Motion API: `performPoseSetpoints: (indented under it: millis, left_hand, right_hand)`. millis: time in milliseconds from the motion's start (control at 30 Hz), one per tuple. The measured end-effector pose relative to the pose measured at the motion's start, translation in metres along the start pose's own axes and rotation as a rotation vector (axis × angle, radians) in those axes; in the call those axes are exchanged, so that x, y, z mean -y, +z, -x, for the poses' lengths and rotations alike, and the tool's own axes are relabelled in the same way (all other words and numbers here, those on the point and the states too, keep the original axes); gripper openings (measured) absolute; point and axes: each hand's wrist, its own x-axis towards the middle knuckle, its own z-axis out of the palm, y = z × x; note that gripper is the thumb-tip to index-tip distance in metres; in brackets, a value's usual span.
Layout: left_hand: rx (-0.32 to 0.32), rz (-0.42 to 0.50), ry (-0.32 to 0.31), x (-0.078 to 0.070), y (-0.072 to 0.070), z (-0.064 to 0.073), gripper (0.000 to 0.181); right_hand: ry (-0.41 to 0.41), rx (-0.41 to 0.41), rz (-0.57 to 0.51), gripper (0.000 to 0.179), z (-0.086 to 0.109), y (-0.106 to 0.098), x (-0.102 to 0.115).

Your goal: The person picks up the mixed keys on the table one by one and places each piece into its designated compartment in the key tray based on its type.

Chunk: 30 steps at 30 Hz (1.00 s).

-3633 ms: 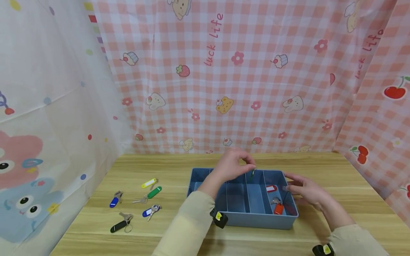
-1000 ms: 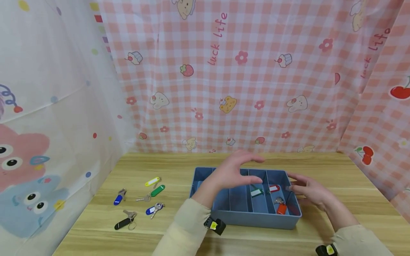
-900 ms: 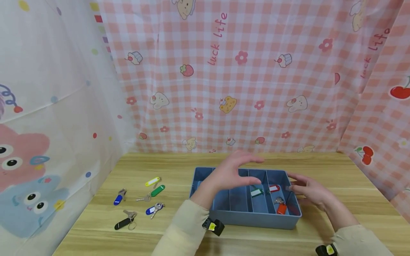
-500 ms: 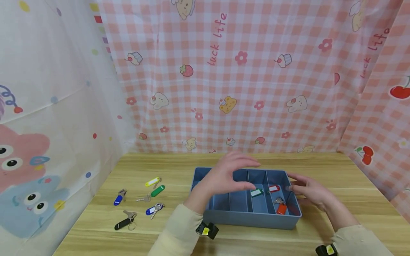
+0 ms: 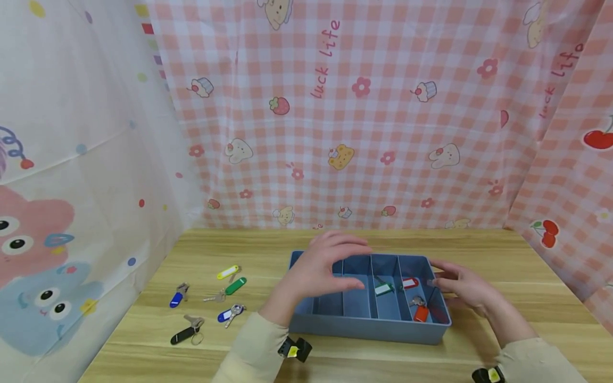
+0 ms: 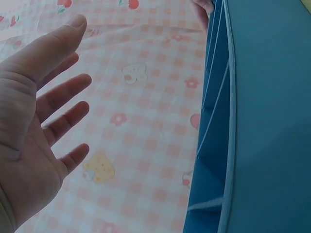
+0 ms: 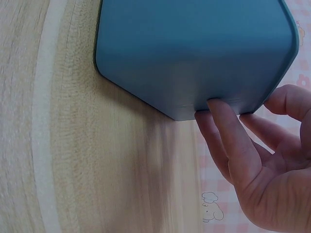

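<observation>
Tags point(image 5: 235, 285) on table point(image 5: 143, 340) lie left of left hand point(image 5: 317, 270), the nearer | its fingers spread, empty | right hand point(image 5: 466, 287) grips tray point(image 5: 369, 328)

2 beige sleeves point(image 5: 254, 346) carry black wrist cameras point(image 5: 303, 349) with yellow patches point(image 5: 293, 351).

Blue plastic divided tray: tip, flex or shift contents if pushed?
The blue rectangular plastic tray looks wide and low, so tipping seems unlikely. Straight edges suggest it's fairly stiff. The orange plastic key tag inside looks loose, so may slide.
</observation>
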Motion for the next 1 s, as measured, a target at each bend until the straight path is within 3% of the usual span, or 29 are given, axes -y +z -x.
performPoseSetpoints:
  millis: [233,667,1000]
  left_hand:
    - [-0.021,-0.074,-0.008,0.014,-0.011,0.013,0.058]
    - [-0.064,-0.098,-0.072,0.034,-0.033,0.042,0.060]
    - [-0.082,-0.175,-0.100,0.048,-0.046,0.065,0.063]
  right_hand:
    - [-0.005,0.007,-0.005,0.067,0.001,0.001,0.001]
    - [0.005,0.000,0.009,0.066,0.000,0.000,0.002]
    - [-0.005,0.005,0.004,0.066,0.000,0.001,0.000]
